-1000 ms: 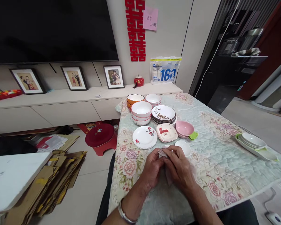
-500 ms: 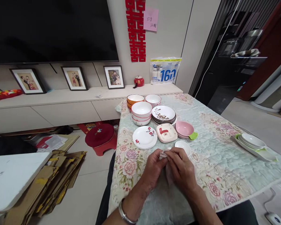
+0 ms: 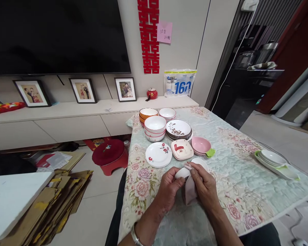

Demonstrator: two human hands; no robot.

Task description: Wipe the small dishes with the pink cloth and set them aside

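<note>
Near the front of the table, my left hand (image 3: 169,186) grips a small white dish (image 3: 181,173) by its left edge, thumb on the near side. My right hand (image 3: 203,181) pinches a pale cloth (image 3: 190,189) against the dish's right rim, and the cloth hangs down below the fingers. Much of the dish is hidden by fingers and cloth. Just beyond my hands lies another small white dish (image 3: 200,164). Farther back are a squarish cream dish (image 3: 181,150), flowered white plates (image 3: 157,155) and pink leaf-handled bowls (image 3: 201,144).
Stacked white bowls (image 3: 155,125), orange bowls (image 3: 143,116) and dark-rimmed plates (image 3: 179,128) stand at the back of the flowered tablecloth (image 3: 236,171). Long green-edged dishes (image 3: 274,162) lie at the right. A red stool (image 3: 109,155) and flattened cardboard (image 3: 51,201) are on the left floor.
The cloth has shifted right and hangs lower from my right hand. More of the white dish now shows in my left hand. The view has tilted slightly upward.
</note>
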